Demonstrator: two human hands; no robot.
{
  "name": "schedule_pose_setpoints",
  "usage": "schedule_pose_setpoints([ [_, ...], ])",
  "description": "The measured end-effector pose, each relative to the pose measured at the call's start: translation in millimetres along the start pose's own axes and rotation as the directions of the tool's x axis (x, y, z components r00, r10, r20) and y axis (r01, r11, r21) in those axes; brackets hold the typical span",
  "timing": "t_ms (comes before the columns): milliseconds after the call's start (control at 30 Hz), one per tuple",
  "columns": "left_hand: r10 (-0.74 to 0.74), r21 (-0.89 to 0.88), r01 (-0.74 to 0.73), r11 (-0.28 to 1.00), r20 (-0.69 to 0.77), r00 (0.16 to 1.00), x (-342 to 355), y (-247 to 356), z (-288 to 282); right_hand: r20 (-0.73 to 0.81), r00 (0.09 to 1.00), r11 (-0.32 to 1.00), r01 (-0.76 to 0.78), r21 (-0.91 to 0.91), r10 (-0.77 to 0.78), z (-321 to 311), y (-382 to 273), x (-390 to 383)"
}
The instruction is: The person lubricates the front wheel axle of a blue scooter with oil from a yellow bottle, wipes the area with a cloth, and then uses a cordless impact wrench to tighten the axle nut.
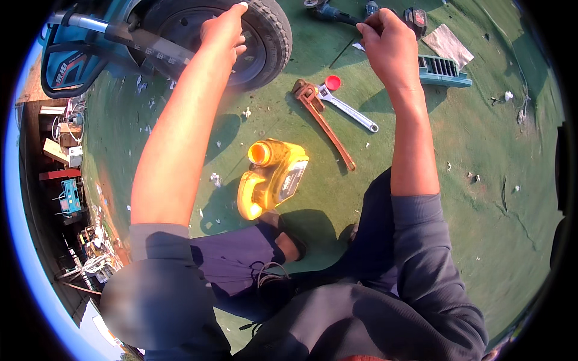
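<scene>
My left hand [224, 35] is over the wheel [250, 51] at the upper left, index finger stretched out and the other fingers loosely bent, with nothing visible in it. Whether it touches the black tyre is unclear. My right hand [388, 42] is closed in a pinch near the dark handle of a blue power tool [337, 14]; what it holds, if anything, is hidden. A thin dark rod [342, 54] lies just left of it. Below, between the arms, lie a rusty pipe wrench [328, 126], a silver adjustable wrench [352, 112] and a red round cap [333, 82].
An open yellow jug [283, 171] stands by my feet. To the right lie a teal tool case [444, 73], a grey cloth [448, 45] and a dark battery [415, 23]. A teal machine [69, 69] carries the wheel. Boxes and clutter [69, 135] line the left edge of the green ground.
</scene>
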State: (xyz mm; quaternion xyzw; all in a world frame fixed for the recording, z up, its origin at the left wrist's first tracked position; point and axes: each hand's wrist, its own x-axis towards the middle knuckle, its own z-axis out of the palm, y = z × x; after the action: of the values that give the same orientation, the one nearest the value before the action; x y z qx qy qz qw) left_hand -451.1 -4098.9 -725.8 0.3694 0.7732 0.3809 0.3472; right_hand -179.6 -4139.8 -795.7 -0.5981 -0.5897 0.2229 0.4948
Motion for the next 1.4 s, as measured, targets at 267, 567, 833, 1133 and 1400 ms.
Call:
schedule_pose_setpoints([
  [267, -0.333, 0.738, -0.053, 0.673, 0.366, 0.869, -160.8, -164.7, -125.4, 0.175, 0.985, 0.988, -0.013, 0.156, -0.015, -22.3, -47.0, -1.4],
  [567, -0.147, 0.529, -0.120, 0.840, 0.435, 0.888, -184.5, -212.6, -120.3, 0.262, 0.944, 0.866, 0.046, 0.498, -0.201, -38.2, -100.3, -31.3],
  [833, -0.154, 0.366, 0.016, 0.931, 0.352, 0.923, -174.5, -179.8, -134.0, 0.187, 0.962, 0.859, 0.078, 0.505, -0.197, -61.4, -113.5, -35.3],
  [1133, 0.048, 0.387, -0.177, 0.905, 0.320, 0.946, -175.3, -150.5, -135.5, 0.450, 0.878, 0.858, -0.100, 0.504, -0.163, 4.5, -111.3, -49.0],
  [1400, 0.064, 0.749, -0.305, 0.588, 0.333, 0.941, -182.4, -92.6, -117.5, 0.592, 0.769, 0.969, 0.167, 0.181, -0.243, 91.3, -49.8, -108.3],
])
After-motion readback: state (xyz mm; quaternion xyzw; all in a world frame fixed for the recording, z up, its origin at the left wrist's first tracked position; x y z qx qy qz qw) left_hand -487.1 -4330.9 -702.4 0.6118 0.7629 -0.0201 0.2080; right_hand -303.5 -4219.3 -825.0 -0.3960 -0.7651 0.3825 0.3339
